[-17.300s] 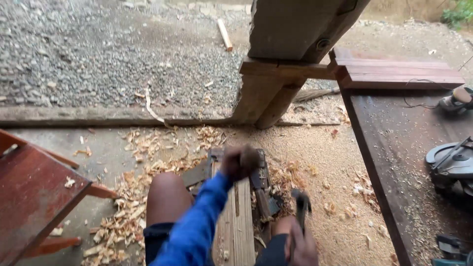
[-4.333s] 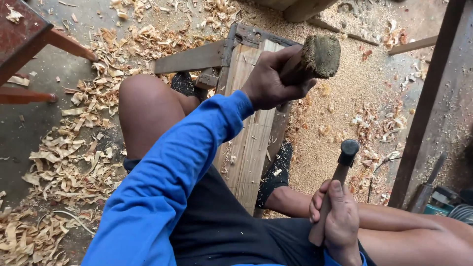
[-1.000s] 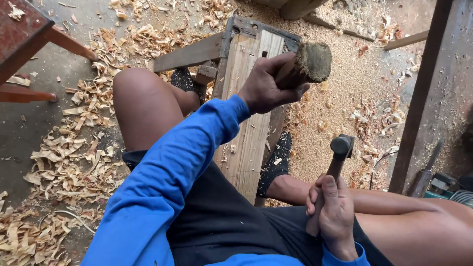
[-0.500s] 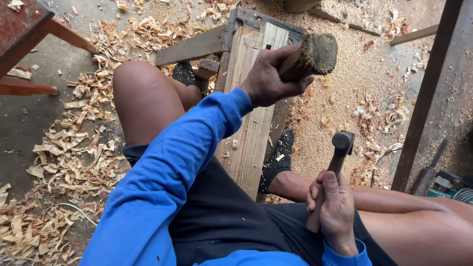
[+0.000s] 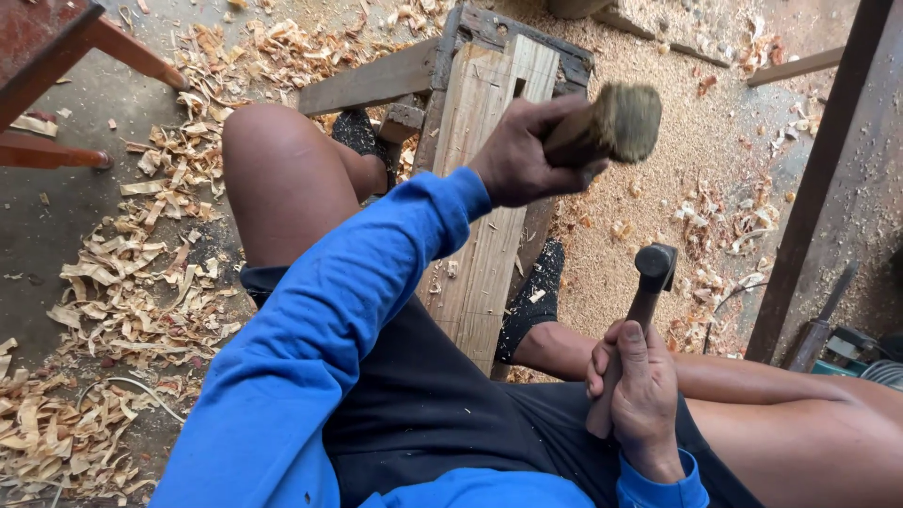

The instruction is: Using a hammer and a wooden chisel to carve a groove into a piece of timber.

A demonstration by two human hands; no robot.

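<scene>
Since half a second ago, hardly anything has been shifting: the left hand [image 5: 522, 155] is keeping its raised grip, and the hammer [image 5: 632, 325] is staying upright in the right hand [image 5: 638, 390], its head perhaps sitting a touch lower in view.

Open room is lying mostly to the right of the wooden surface [image 5: 484, 179], where the sawdust-covered floor [image 5: 658, 150] is running bare as far as the dark post [image 5: 823, 174] standing along the right edge. On the left, the curled wood shavings [image 5: 122, 282] are crowding the concrete floor, and a red-brown wooden frame [image 5: 66, 66] is closing off the upper left corner. The long pale plank surface is stretching away between the person's bare knees, its far end boxed in by darker boards.

The wooden tool handle [image 5: 602, 127] is looking thick and round, brown along the shaft, with a frayed, fuzzy greenish-grey end face turned toward the camera. Left-hand fingers are wrapping fully around it, holding it in the air above the plank's right edge.

Right-hand fingers are closing tightly on the hammer's wooden shaft, low over the lap, with the dark metal head pointing up just below the raised handle, not touching it.
</scene>
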